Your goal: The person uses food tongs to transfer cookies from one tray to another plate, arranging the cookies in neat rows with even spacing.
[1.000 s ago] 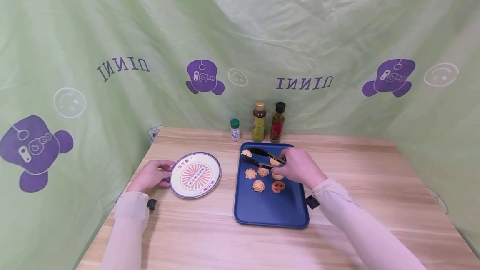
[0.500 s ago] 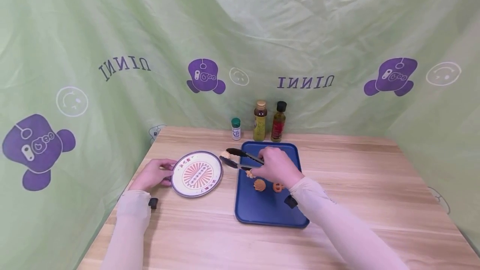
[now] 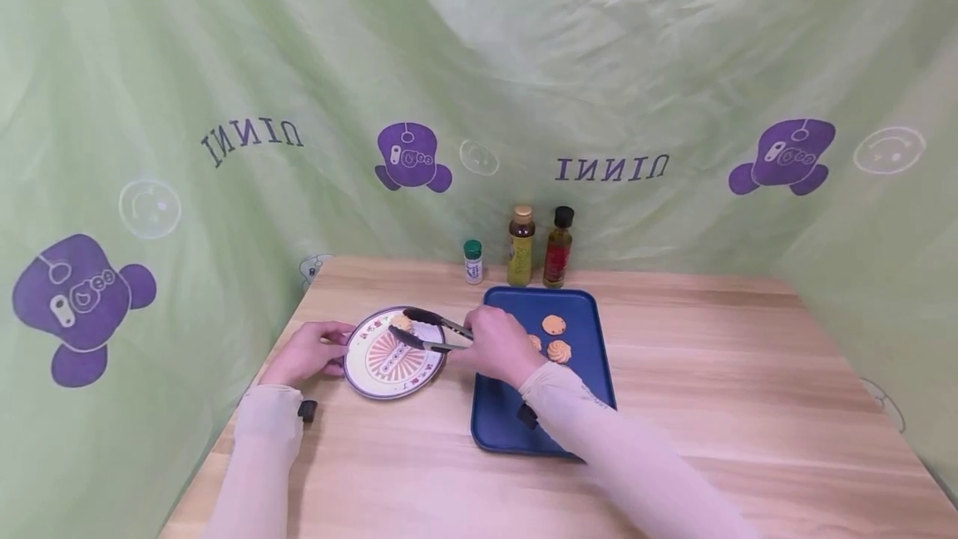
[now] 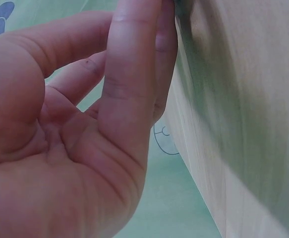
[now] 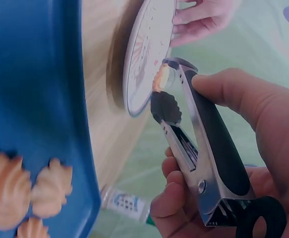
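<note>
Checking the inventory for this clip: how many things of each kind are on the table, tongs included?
Piped orange biscuits in view: 4, one in the tongs
Small bottles: 3
Patterned round plate: 1
Blue tray: 1
Black-handled metal tongs: 1
Total: 10

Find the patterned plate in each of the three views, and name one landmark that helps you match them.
Head view: the plate lies left of centre on the table, beside the blue tray.
Left wrist view: not in it.
Right wrist view: the plate stands edge-on at top centre.
Shared landmark: the tongs holding a cookie over the plate.
</note>
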{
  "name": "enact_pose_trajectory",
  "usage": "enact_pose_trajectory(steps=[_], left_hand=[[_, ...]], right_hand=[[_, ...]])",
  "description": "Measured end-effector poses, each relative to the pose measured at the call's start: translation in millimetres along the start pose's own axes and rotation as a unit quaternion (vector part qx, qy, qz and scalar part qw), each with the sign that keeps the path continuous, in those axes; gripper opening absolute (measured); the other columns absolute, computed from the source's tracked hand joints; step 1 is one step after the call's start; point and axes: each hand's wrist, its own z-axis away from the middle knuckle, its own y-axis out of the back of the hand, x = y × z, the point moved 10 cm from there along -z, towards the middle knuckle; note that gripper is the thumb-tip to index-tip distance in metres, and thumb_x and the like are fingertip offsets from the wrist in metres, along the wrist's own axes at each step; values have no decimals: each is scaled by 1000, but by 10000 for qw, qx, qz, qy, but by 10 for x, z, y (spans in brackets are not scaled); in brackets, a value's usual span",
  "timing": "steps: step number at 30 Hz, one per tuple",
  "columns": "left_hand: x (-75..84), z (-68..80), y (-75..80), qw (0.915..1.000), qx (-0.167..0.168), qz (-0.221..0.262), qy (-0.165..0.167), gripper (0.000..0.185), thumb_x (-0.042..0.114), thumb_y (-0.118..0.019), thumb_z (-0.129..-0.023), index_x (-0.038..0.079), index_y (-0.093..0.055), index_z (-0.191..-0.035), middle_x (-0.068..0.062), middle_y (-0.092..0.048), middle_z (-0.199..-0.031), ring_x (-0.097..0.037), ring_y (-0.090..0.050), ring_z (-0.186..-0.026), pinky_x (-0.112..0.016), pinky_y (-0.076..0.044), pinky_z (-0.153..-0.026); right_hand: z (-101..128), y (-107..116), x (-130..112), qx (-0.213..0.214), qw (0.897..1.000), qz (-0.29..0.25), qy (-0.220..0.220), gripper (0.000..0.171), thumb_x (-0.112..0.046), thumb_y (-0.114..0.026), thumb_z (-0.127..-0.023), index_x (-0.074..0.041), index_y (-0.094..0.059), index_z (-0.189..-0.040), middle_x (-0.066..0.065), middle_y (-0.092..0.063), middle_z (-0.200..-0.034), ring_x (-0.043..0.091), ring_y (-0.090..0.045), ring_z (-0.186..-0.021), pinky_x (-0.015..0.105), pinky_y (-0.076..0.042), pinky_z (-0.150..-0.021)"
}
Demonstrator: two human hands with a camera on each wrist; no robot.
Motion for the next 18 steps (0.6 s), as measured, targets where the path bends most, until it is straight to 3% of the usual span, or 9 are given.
enact_pose_trajectory(steps=[8,18], left_hand=[[-38,-37,-20,9999,7,95,-120,50,-10,-65,-104,-17,-54,-152,-33,-64,-127,-20,-74,-84,-33,-75,-74],[24,-29,-20,9999,9,27,-124,51,-9,-65,-104,-17,-54,-153,-35,-63,-129,-20,-74,-84,-34,-75,-74]], right_hand=[[-70,-159,-202,-55,9999,137,42,39,-38,-90,-88,-4,-80,-105,0,-65,-88,18,-57,-73,29,-46,-60],[-105,-267,-180,-73,9995,274,-115,39,-42,-92,-89,-9,-76,-100,-1,-65,-90,17,-58,-74,29,-48,-61]])
